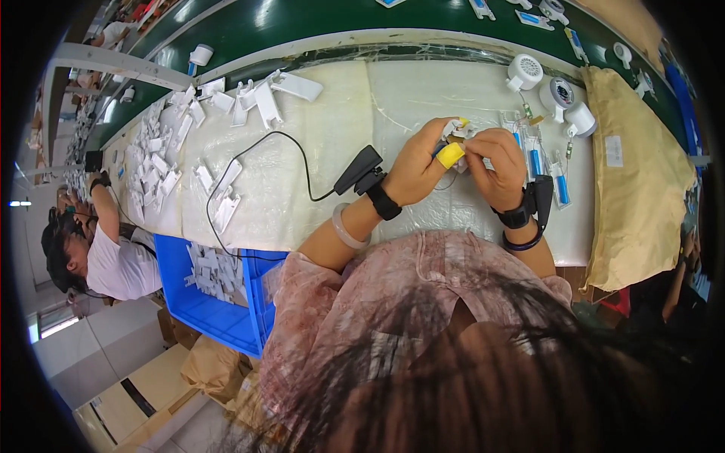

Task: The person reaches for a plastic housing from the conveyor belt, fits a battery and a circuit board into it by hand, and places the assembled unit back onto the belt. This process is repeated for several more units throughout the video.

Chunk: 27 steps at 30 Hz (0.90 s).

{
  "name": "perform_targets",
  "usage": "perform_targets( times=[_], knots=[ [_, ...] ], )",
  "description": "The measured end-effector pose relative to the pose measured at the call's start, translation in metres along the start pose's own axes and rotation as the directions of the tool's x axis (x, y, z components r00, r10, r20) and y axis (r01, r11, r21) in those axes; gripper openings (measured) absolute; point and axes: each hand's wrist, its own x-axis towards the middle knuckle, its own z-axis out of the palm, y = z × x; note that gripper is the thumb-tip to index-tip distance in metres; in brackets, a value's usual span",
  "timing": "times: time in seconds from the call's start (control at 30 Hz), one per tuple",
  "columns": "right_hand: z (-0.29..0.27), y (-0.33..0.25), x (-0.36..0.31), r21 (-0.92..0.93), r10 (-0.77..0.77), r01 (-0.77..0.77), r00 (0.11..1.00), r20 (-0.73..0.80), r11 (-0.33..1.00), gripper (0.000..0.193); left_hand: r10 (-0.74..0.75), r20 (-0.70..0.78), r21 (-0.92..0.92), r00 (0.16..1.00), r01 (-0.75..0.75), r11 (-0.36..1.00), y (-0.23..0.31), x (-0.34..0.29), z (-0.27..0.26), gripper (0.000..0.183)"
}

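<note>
My left hand [414, 164] is closed around a small white plastic part [456, 130], mostly hidden by the fingers. A yellow wrap [451, 155] covers the tip of my left thumb. Close beside it on the right, my right hand [498, 162] has its thumb and fingers pinched together at the part; what they grip is too small to make out. A thin wire hangs below the hands. To the right lie white fan-like heads [526, 72] wired to small boards, and open white handle shells with blue cylindrical cells [535, 162].
Loose white plastic pieces [155, 162] are heaped on the left of the covered table [340, 98]. A blue crate [204, 302] of white parts stands at the near left. Brown paper [634, 181] lies right. Beyond runs a green conveyor [317, 26]. A black cable [302, 162] trails from my left wrist; another person [121, 257] works at far left.
</note>
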Motion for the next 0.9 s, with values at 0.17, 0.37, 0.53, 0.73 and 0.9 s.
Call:
perform_targets(
  times=[0.17, 0.37, 0.53, 0.73, 0.9],
  knots=[
    [0.000, 0.000, 0.000, 0.013, 0.008, -0.009, 1.000, 0.003, 1.000, 0.024, -0.020, -0.028, 0.011, 0.999, 0.020, 1.000, 0.001, 0.000, 0.002, 0.035],
    [0.001, 0.000, -0.001, 0.009, 0.015, -0.015, 1.000, 0.020, 1.000, 0.024, 0.017, -0.061, 0.087, 0.998, -0.012, 0.996, -0.003, 0.000, 0.002, 0.028],
    [0.003, -0.005, -0.003, 0.001, 0.036, -0.036, 0.999, 0.002, 0.999, 0.021, 0.033, -0.054, 0.092, 0.998, -0.028, 0.995, 0.001, 0.002, -0.001, 0.024],
    [0.011, 0.000, -0.014, 0.026, 0.168, -0.169, 0.985, 0.045, 0.985, 0.037, -0.102, -0.064, -0.312, 0.993, 0.078, 0.947, -0.009, 0.010, -0.010, 0.023],
    [0.018, -0.001, -0.016, 0.023, 0.353, -0.371, 0.900, 0.257, 0.928, 0.063, -0.265, -0.214, -0.505, 0.940, 0.126, 0.854, -0.025, 0.016, -0.023, 0.028]
  ],
)
